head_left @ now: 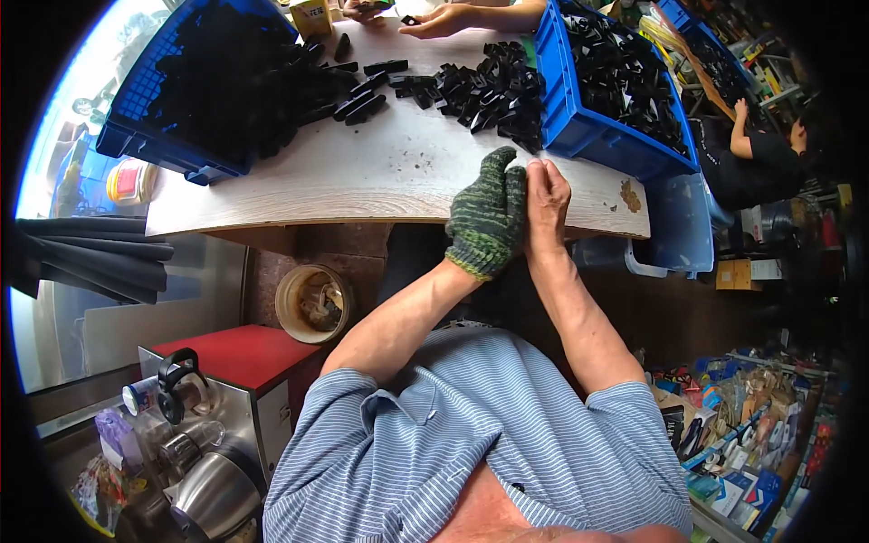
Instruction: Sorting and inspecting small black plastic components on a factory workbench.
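I see the gloved left hand (487, 217) and bare right hand (547, 195) pressed together at the bench (362, 176) edge; grip contents indiscernible. Any small part could drop floorward.

Gloved left hand (487, 217) pressed against bare right hand (547, 201), forearms converging.

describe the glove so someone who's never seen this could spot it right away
Start at the pale wooden tabletop and go to its near edge, right of centre. There the person's two hands meet; the left hand wears the knitted glove. It is mottled green and dark, while the right hand beside it is bare.
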Action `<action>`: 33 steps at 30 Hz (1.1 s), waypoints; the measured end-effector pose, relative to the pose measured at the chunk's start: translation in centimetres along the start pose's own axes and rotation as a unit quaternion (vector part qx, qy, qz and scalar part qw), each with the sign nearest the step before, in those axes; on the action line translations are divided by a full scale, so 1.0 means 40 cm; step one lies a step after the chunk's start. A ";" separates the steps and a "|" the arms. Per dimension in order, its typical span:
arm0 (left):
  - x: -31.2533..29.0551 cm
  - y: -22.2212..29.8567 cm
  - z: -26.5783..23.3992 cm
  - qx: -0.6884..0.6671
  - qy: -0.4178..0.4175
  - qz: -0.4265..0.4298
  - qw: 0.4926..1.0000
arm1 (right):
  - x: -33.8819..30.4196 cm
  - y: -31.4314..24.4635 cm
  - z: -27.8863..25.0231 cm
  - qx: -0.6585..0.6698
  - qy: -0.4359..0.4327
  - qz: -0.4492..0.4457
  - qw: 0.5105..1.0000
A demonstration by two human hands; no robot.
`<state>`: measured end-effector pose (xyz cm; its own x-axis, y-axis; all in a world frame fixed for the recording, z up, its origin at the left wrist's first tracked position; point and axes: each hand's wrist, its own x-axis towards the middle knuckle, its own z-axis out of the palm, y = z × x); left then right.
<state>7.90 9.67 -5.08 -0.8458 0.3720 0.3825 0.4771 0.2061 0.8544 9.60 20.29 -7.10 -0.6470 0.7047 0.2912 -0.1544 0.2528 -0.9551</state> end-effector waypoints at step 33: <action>0.177 -0.168 -0.044 -0.206 -0.033 -0.157 0.965 | 0.108 -0.090 -0.204 0.098 0.030 0.283 0.954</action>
<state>-1.72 9.32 -7.49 -0.9098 0.4089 0.0707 0.0531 -0.0542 0.9971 13.45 27.85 -1.96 -0.6247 0.7301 -0.2770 0.0655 -0.3045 -0.9503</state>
